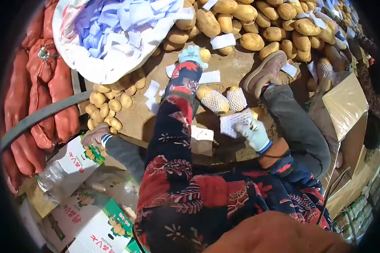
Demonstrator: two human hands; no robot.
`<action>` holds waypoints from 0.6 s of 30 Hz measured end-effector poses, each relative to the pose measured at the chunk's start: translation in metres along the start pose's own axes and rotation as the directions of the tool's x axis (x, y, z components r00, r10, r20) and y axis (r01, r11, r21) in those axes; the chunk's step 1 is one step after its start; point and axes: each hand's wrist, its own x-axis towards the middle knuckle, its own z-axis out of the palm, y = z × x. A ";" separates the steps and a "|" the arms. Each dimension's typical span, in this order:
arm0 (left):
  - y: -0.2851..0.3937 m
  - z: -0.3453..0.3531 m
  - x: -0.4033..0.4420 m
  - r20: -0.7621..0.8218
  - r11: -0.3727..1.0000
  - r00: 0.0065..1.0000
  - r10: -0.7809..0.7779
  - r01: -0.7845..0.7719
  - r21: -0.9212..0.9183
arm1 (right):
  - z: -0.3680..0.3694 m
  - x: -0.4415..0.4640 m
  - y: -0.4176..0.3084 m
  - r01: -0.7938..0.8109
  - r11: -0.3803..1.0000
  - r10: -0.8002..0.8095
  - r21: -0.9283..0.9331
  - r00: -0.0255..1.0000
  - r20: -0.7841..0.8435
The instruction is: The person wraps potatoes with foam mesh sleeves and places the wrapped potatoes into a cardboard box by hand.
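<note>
My left hand (191,55), in a pale glove, reaches forward to the ground with its fingers curled round a small potato (205,55) that shows at its right side. Nearer my body, my right hand (256,135), gloved too, grips a white foam net sleeve (234,123). Whether a potato is inside that sleeve is hidden. Just beyond it lie a netted potato (215,101) and a second netted potato (236,99), both in white foam nets. A flat foam net (209,77) rests on the ground close to my left hand.
A white sack (110,71) full of bluish foam nets stands front left. Loose potatoes (251,41) are heaped ahead. Red sacks (63,97) line the left side, with printed potato cartons (101,234) below. An open cardboard box (346,105) is at right, beside my shoe (265,74).
</note>
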 end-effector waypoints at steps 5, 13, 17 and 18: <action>-0.001 0.015 -0.093 0.170 0.138 0.944 -0.281 0.216 -0.967 | 0.003 0.025 -0.016 0.337 0.920 -0.363 -0.203 0.925 -0.111; 0.077 -0.010 -0.206 0.001 -0.010 0.828 0.561 0.008 -1.000 | 0.008 0.000 -0.021 -0.010 0.968 -0.031 0.251 0.987 0.156; 0.095 -0.101 -0.255 0.081 0.713 0.796 0.600 -0.486 -0.506 | 0.021 -0.017 -0.035 -0.281 0.924 0.150 0.260 0.890 0.430; 0.088 -0.093 -0.262 0.028 0.675 0.878 0.477 -0.346 -0.652 | 0.019 -0.014 -0.033 -0.262 0.930 0.136 0.258 0.897 0.420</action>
